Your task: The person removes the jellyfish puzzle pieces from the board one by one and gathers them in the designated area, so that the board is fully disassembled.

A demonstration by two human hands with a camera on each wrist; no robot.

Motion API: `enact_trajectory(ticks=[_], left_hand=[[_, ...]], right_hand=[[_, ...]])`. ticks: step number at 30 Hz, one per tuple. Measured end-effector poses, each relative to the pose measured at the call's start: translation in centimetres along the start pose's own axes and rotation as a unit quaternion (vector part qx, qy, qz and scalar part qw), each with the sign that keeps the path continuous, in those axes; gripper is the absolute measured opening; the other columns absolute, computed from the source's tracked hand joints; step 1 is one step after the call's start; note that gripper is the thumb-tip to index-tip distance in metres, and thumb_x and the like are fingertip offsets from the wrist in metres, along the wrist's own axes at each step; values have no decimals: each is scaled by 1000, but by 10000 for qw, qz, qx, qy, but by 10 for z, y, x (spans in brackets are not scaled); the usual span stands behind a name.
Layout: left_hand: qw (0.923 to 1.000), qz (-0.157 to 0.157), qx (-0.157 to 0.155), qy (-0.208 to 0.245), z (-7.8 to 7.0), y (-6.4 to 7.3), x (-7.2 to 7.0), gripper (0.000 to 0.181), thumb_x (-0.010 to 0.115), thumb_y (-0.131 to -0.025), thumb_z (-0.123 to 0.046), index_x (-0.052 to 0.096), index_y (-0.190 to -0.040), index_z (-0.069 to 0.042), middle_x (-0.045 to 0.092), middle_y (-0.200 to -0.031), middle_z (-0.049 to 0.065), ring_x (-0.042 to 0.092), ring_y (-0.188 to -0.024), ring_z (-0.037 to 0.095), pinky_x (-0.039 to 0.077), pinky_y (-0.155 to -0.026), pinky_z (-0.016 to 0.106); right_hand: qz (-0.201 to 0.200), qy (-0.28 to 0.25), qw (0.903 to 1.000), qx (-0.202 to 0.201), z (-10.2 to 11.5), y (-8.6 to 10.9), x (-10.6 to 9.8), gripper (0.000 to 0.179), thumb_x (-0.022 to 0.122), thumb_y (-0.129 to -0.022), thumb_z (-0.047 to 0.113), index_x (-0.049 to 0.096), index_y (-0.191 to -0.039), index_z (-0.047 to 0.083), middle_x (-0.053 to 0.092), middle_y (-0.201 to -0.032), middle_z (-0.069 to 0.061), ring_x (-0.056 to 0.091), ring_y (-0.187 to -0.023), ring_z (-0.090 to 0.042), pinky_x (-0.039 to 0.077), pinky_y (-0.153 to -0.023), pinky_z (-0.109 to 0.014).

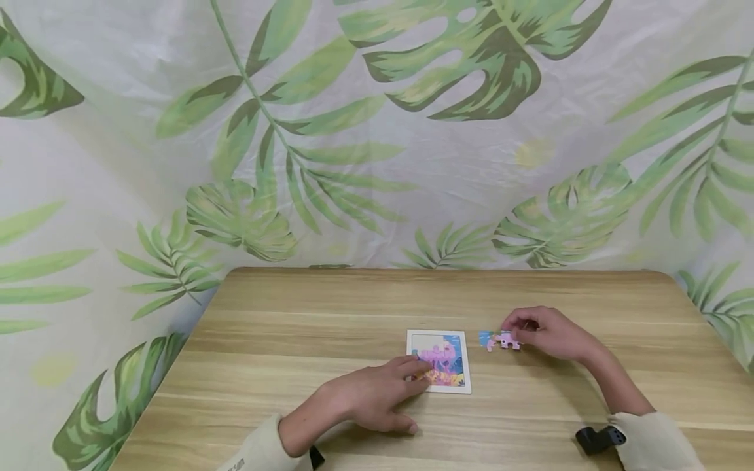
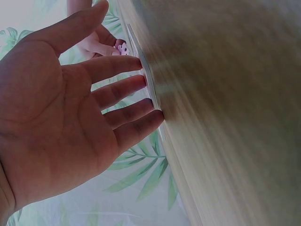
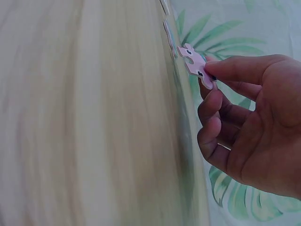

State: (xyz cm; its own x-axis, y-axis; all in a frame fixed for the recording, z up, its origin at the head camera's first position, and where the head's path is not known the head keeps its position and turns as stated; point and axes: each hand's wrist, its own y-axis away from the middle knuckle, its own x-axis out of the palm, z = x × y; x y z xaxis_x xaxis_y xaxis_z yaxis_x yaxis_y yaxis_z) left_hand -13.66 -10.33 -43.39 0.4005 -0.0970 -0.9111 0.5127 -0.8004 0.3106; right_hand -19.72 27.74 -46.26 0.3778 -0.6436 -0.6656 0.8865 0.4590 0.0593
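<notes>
A square jigsaw puzzle in a white frame lies on the table, its picture pink, blue and yellow, with a pale bare patch at the upper left. My left hand rests its fairly straight fingertips on the puzzle's left side; the left wrist view shows the palm and spread thumb. Between thumb and fingers, my right hand pinches a pink puzzle piece with dark spots, raised off the table in the right wrist view. Just left of it lies a blue and pink loose piece, partly overlapped in the head view.
The wooden table reaches back to a leaf-print cloth hanging behind it. A black wrist device sits by the right sleeve.
</notes>
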Motion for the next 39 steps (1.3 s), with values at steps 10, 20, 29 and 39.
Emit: enact_trajectory(ticks=[10, 20, 29, 39], left_hand=[[9998, 101, -59, 188, 2, 1, 3, 75, 67, -103, -52, 44, -165, -17, 26, -179, -5, 26, -166, 27, 42, -127, 42], [9998, 66, -109, 127, 0, 0, 2, 76, 70, -102, -52, 45, -165, -17, 28, -178, -4, 27, -165, 24, 42, -126, 40], [9999, 21, -70, 114, -1, 1, 1, 77, 71, -101, -51, 45, -164, -16, 29, -178, -3, 29, -165, 25, 43, -126, 39], [9999, 39, -49, 135, 0, -1, 2, 78, 71, -101, -52, 44, -166, -17, 27, -178, -4, 27, -165, 24, 43, -125, 39]], right_hand=[[145, -4, 9998, -103, -7, 2, -2, 14, 66, -104, 9, 77, -114, 10, 71, -99, 0, 56, -86, -7, 48, -74, -23], [176, 390, 9991, 33, -6, -9, 1, 12, 67, -103, 7, 77, -109, 13, 70, -96, 3, 55, -84, -8, 49, -74, -23], [113, 528, 9985, 125, -2, -10, 1, 12, 67, -102, 7, 76, -109, 11, 69, -94, 3, 53, -83, -9, 47, -73, -23], [145, 472, 9988, -28, -3, -7, 0, 16, 71, -97, 2, 76, -112, 7, 70, -98, 0, 52, -84, -9, 46, -72, -23]])
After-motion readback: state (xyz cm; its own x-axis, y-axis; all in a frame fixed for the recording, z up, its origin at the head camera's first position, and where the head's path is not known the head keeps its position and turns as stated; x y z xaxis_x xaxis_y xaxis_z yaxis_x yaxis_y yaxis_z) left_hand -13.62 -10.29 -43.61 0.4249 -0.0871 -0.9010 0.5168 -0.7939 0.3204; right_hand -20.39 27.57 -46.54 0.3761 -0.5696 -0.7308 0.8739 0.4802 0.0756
